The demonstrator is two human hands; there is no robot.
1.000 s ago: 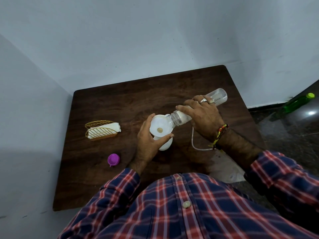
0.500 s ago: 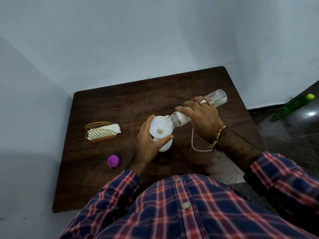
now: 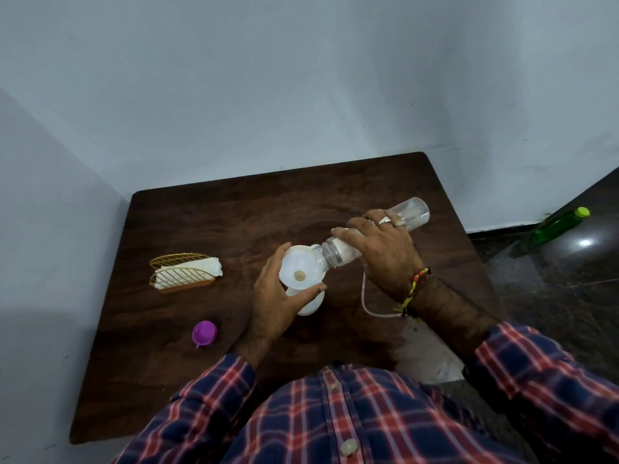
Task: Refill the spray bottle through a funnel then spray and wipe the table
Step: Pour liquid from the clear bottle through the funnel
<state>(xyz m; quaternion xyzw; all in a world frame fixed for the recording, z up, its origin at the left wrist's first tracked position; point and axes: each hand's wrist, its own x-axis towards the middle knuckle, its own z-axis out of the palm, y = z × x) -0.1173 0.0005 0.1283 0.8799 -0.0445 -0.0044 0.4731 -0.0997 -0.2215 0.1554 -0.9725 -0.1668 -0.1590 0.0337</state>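
A white funnel (image 3: 299, 269) sits in the mouth of a white spray bottle (image 3: 310, 304) standing at the middle of the dark wooden table (image 3: 207, 216). My left hand (image 3: 278, 296) wraps around the funnel's rim and the bottle top. My right hand (image 3: 382, 252) grips a clear plastic bottle (image 3: 413, 212), tipped almost flat with its open neck resting over the funnel's right rim. A clear tube (image 3: 366, 304), the spray head's dip tube, lies on the table under my right wrist; the spray head itself is hidden.
A gold wire holder with white cloth or napkins (image 3: 186, 272) stands at the table's left. A purple cap (image 3: 205, 333) lies near the front left. A green bottle (image 3: 557, 226) lies on the dark floor at right. Walls close in behind and left.
The clear bottle's base has risen slightly in my right hand. Both hands and the funnel stay where they were.
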